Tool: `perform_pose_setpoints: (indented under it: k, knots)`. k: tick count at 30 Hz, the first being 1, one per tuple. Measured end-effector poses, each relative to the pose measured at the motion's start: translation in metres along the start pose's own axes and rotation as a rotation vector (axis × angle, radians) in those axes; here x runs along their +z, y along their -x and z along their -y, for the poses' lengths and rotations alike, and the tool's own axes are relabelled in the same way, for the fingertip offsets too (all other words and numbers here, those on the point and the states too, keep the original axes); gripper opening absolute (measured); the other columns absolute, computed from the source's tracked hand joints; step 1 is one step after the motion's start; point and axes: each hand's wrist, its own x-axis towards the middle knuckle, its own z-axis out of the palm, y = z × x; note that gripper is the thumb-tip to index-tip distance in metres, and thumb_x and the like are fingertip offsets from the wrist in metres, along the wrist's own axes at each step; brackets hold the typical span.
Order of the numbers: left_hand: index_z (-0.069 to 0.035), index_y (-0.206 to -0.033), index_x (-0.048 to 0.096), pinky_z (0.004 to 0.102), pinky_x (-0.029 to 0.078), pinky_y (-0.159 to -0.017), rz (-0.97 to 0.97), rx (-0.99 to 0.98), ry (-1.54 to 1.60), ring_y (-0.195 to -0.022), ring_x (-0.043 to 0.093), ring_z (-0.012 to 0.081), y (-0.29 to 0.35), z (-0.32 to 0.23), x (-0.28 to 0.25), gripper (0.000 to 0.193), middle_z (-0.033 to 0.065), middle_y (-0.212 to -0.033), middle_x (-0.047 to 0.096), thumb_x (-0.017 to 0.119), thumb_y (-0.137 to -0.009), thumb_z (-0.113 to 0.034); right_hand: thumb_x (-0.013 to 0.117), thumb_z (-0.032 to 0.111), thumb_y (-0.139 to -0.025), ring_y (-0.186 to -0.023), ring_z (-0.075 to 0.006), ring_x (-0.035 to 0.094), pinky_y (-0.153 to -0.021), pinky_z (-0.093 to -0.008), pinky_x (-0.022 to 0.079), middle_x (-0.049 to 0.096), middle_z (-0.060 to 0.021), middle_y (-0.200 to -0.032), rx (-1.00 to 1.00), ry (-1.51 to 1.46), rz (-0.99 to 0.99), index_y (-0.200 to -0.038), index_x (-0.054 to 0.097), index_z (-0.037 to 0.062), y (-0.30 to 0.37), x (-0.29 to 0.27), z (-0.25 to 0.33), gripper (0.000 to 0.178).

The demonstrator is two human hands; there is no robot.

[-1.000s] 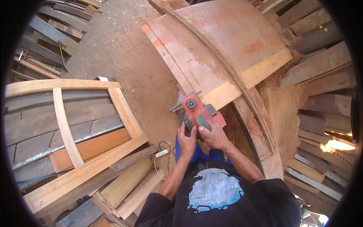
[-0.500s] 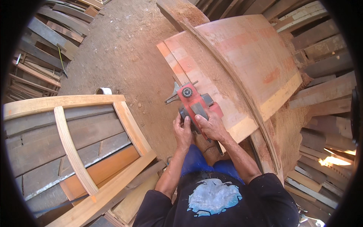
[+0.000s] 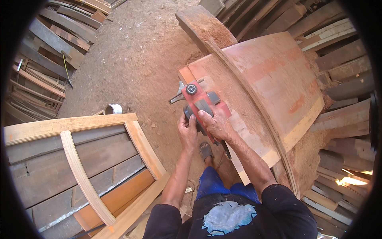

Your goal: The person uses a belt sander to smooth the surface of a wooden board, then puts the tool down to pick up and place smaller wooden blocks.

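Observation:
A red electric hand planer (image 3: 203,96) with a black front knob lies along the left edge of a large wooden panel (image 3: 274,67). A metal guide fence sticks out from its left side. My right hand (image 3: 218,126) is wrapped round the planer's rear handle. My left hand (image 3: 188,134) is closed on the dark part at the planer's left side. The sole and the cutter underneath are hidden. A long narrow wooden strip (image 3: 247,86) lies across the panel, to the right of the planer.
Sawdust (image 3: 219,34) is heaped on a thick beam (image 3: 193,30) beyond the panel. A wooden frame (image 3: 71,124) lies at the left, a white can (image 3: 113,109) behind it. Planks are stacked along both sides. My sandalled foot (image 3: 206,150) stands on the dusty ground (image 3: 139,63).
The planer has slid along the panel's left edge, away from me, nearer the far corner, with both hands on it. The view has shifted, and my foot has come into sight.

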Motion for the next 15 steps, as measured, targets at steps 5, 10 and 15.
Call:
perform_pose_setpoints:
  k: [5, 10, 15]
  knots:
    - [0.005, -0.133, 0.057, 0.0288, 0.054, -0.083, -0.004, 0.046, 0.018, -0.098, 0.065, 0.0136, -0.052, -0.017, -0.002, 0.046, 0.0088, -0.112, 0.068, 0.063, -0.104, -0.030, 0.063, 0.043, -0.095, -0.070, -0.0259, 0.068, -0.062, -0.0427, 0.052, 0.067, -0.0194, -0.076, -0.034, 0.024, -0.020, -0.094, 0.064, -0.0081, -0.048, 0.007, 0.027, 0.051]
    - [0.004, -0.126, 0.061, 0.0278, 0.054, -0.076, -0.018, 0.032, 0.003, -0.091, 0.065, 0.0116, -0.109, -0.036, -0.004, 0.038, 0.0073, -0.107, 0.069, 0.062, -0.104, -0.027, 0.063, 0.042, -0.096, -0.070, -0.0251, 0.069, -0.062, -0.0418, 0.052, 0.068, -0.0200, -0.076, -0.068, 0.002, -0.036, -0.097, 0.065, -0.0088, -0.097, 0.011, 0.057, 0.051]
    - [0.004, -0.122, 0.063, 0.0273, 0.053, -0.072, -0.060, 0.043, -0.068, -0.087, 0.063, 0.0107, -0.161, -0.048, -0.011, 0.033, 0.0057, -0.100, 0.069, 0.064, -0.103, -0.023, 0.059, 0.044, -0.098, -0.063, -0.0224, 0.065, -0.058, -0.0401, 0.051, 0.064, -0.0145, -0.067, -0.132, -0.005, -0.026, -0.090, 0.066, -0.0056, -0.147, 0.021, 0.067, 0.050]
